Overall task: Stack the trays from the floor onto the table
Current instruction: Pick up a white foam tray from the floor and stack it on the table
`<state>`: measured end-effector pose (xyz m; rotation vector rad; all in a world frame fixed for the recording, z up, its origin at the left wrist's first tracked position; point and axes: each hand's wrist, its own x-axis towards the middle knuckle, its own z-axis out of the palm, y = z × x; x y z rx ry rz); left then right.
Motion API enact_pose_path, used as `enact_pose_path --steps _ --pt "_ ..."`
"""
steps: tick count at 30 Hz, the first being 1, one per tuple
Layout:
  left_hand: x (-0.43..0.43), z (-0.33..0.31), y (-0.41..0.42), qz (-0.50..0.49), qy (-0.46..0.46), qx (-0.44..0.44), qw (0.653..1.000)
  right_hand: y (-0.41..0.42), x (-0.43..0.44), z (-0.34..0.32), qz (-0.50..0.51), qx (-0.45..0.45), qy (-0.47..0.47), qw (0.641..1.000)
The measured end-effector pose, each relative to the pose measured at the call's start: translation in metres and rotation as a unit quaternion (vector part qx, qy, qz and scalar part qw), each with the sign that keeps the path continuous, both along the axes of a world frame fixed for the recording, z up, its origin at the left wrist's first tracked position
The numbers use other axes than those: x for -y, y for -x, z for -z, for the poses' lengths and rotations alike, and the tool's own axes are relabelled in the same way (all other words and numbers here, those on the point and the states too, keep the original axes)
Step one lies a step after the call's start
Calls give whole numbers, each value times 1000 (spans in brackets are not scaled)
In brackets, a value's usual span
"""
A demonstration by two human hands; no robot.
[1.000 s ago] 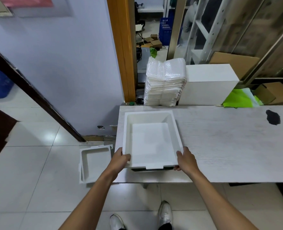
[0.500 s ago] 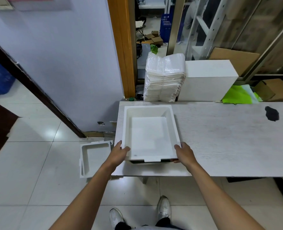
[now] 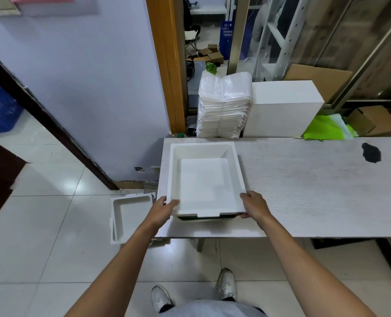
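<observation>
head view, from the left: floor trays (image 3: pixel 130 216) lie on the tiles just beside the table (image 3: pixel 316 191). my left hand (image 3: pixel 163 210) is clamped on the near left corner of the white tray (image 3: pixel 205 181), thumb over the rim. the tray is at the table's left end, with a dark gap under its near edge. my right hand (image 3: pixel 255 205) grips the near right corner.

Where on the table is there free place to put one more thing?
The wide bare stretch of the table lies right of the white tray, out to the black mark. A narrow strip is free along the near edge. The left end is crowded: the tray fills it, with the left hand and the right hand gripping its near corners.
</observation>
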<state>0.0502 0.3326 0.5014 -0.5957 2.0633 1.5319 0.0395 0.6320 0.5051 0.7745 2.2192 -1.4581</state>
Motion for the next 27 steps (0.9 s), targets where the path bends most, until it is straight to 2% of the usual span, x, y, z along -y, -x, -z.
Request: enact_pose_path --steps 4,7,12,20,27 --pt "8 12 -12 11 20 -10 1000 -4 -1 2 7 13 -9 1000" --pt "11 20 -18 14 30 -13 999 -8 -3 7 15 30 18 999" --pt "9 23 -18 -9 -7 -10 1000 -9 -3 14 19 35 29 999" --pt "24 13 -13 -40 -14 -31 999 10 5 4 -11 -21 -134 991" --pt "36 -14 0 -35 41 -76 996 24 25 -11 -66 -120 -241 961"
